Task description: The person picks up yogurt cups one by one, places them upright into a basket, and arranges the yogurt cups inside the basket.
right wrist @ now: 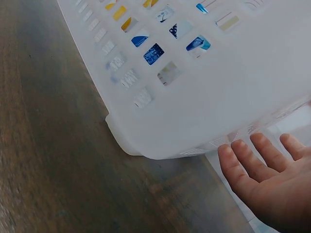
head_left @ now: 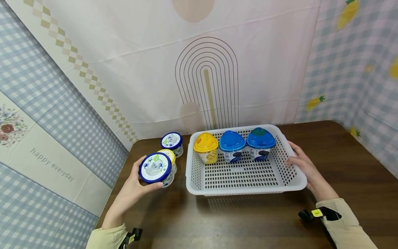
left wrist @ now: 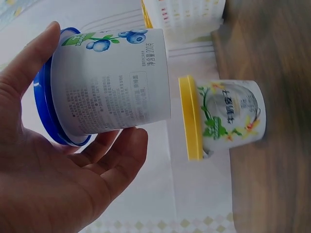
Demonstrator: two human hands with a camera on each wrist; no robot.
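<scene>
My left hand (head_left: 136,185) grips a yogurt cup with a dark blue lid (head_left: 155,167) and blueberry print, thumb and fingers around its lid end. In the left wrist view, that blueberry yogurt cup (left wrist: 112,80) is raised off the table. Partly hidden behind it is a yellow-lidded yogurt cup (left wrist: 233,114). Another dark-blue-lidded cup (head_left: 172,141) stands farther back. My right hand (head_left: 306,166) holds the right end of a white perforated basket (head_left: 242,188), thumb over the rim. Its fingers (right wrist: 240,162) reach along the outside in the right wrist view.
Along the basket's back side stand a yellow-lidded cup (head_left: 206,147) and two blue-lidded cups, one in the middle (head_left: 232,145) and one to the right (head_left: 260,143). All stand on a dark wooden table (head_left: 224,228). A patterned cloth (head_left: 149,79) hangs behind it.
</scene>
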